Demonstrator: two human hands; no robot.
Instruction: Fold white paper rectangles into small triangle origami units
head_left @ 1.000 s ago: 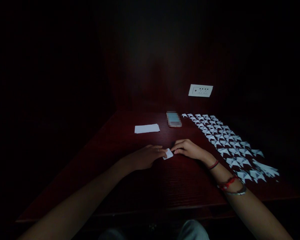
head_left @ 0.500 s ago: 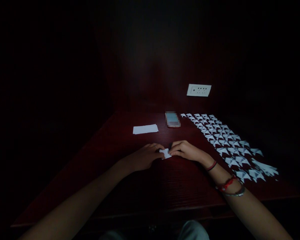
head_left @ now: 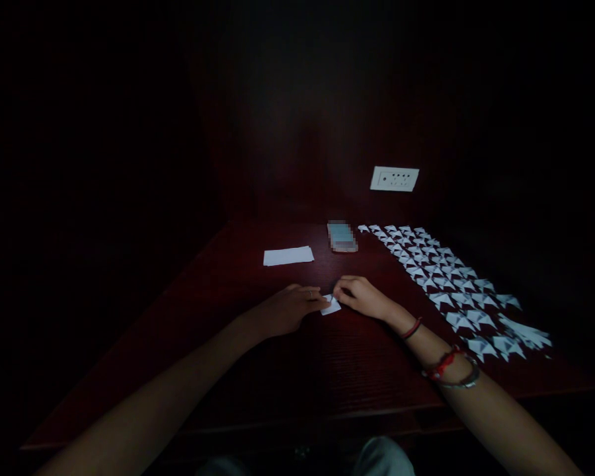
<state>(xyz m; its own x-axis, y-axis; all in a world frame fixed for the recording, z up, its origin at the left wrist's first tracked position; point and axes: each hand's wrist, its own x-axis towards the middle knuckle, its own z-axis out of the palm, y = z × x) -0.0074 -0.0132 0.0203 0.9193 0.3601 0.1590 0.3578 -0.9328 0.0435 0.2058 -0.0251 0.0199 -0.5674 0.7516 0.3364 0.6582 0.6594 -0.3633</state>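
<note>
A small folded piece of white paper (head_left: pixel 331 306) lies on the dark red table (head_left: pixel 357 357), pinched between both hands. My left hand (head_left: pixel 287 309) presses its fingertips on the paper's left edge, fingers drawn together. My right hand (head_left: pixel 361 296) curls over the paper's right side, fingertips on it. Bracelets and a red thread circle my right wrist.
Several finished white paper folds (head_left: pixel 446 281) lie in rows on the right of the table. A stack of white paper slips (head_left: pixel 288 256) sits at the back left, a phone (head_left: pixel 342 237) behind the hands. A white wall socket (head_left: pixel 395 178) is on the dark back wall.
The paper piece has become smaller and more folded between the fingertips. My right hand has curled tighter and shifted slightly left; the left hand has barely moved.
</note>
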